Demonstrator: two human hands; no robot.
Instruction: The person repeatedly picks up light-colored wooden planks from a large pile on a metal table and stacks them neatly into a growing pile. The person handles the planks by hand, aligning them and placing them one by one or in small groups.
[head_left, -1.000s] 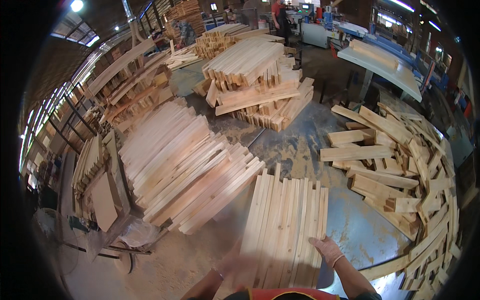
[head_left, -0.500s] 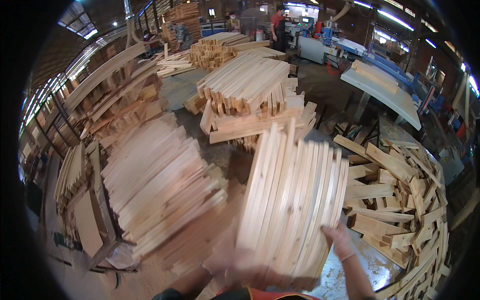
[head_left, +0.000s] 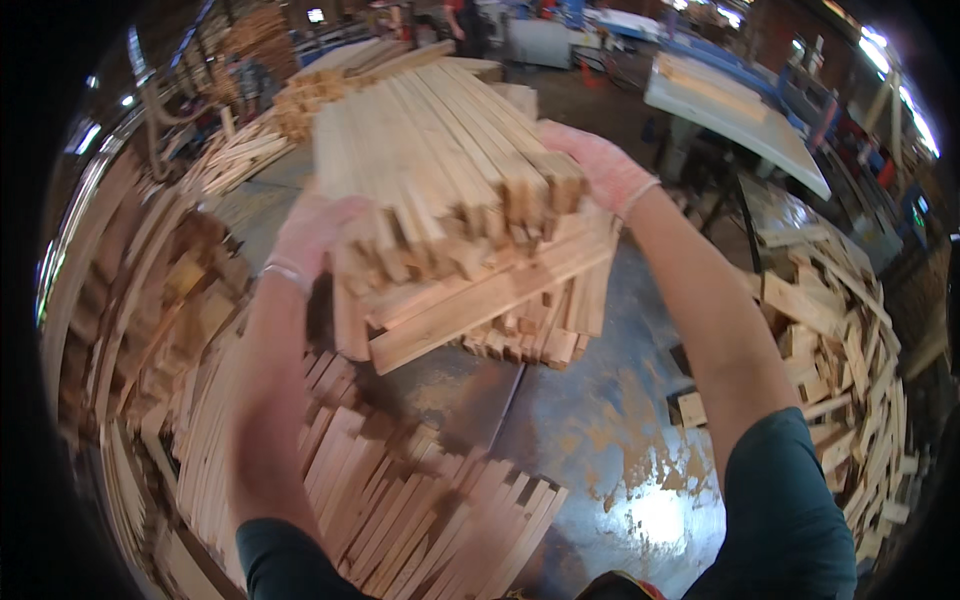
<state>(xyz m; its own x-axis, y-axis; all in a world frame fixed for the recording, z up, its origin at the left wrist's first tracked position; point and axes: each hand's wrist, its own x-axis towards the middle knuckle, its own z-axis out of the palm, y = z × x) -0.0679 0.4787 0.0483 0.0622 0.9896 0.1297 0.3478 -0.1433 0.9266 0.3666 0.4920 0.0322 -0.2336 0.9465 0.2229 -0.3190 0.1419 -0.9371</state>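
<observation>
Both my hands are in pale pinkish gloves, arms stretched forward, at either side of a bundle of wooden slats (head_left: 430,130). My left hand (head_left: 312,235) is at the bundle's left edge, fingers against the wood. At its right edge, my right hand (head_left: 605,172) curls round the outermost slats. The bundle lies on top of a pile whose crosswise board (head_left: 490,300) shows below it. Under that, shorter slat ends (head_left: 545,335) stack up on the metal tabletop (head_left: 630,400). Some fingertips are hidden behind the wood.
Rows of loose slats (head_left: 420,510) lie near me at lower left. Jumbled offcuts (head_left: 820,310) heap up on the right. Long boards (head_left: 100,250) lean at the far left. A pale machine table (head_left: 735,120) stands beyond, at the right; more stacked wood (head_left: 310,100) is behind.
The slat bundle held upright close to me has moved forward onto the pile. Both arms now reach out ahead, and the view has tilted down.
</observation>
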